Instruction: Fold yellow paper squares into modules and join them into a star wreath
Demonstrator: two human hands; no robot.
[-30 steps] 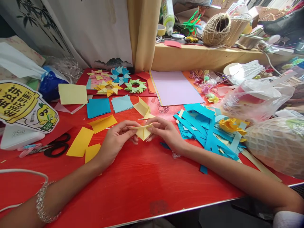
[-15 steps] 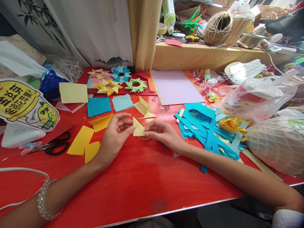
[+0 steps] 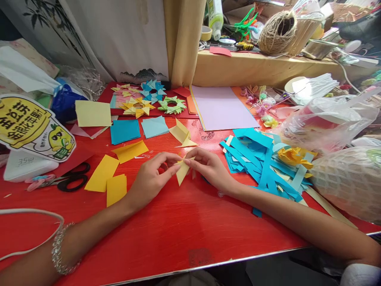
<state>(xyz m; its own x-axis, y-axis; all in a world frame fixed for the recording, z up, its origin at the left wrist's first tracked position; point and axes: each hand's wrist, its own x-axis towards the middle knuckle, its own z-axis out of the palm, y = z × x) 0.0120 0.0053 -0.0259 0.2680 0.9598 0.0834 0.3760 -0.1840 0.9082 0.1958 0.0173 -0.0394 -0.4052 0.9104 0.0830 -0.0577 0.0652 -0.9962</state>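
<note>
A small pale yellow folded paper (image 3: 182, 173) is held just above the red table, one pointed corner hanging down. My left hand (image 3: 157, 174) pinches its upper left edge between thumb and fingers. From the other side my right hand (image 3: 210, 169) grips its upper right part, and the fingers hide some of the folds. Just behind the hands lies another pale yellow folded piece (image 3: 180, 133) with a raised flap. To the left of my left hand are orange-yellow paper sheets (image 3: 101, 172) and a folded orange-yellow piece (image 3: 131, 151).
Blue paper strips (image 3: 262, 163) are heaped at right. Black-handled scissors (image 3: 73, 182) lie at left. Folded paper rings (image 3: 172, 105) and a lilac sheet stack (image 3: 222, 107) sit at the back. A plastic bag (image 3: 327, 123) and a netted bundle (image 3: 348, 182) border the right side.
The folded paper has been turned so that its point faces down, and it sits slightly farther right. My left hand has moved right and a little lower, closer to my right hand.
</note>
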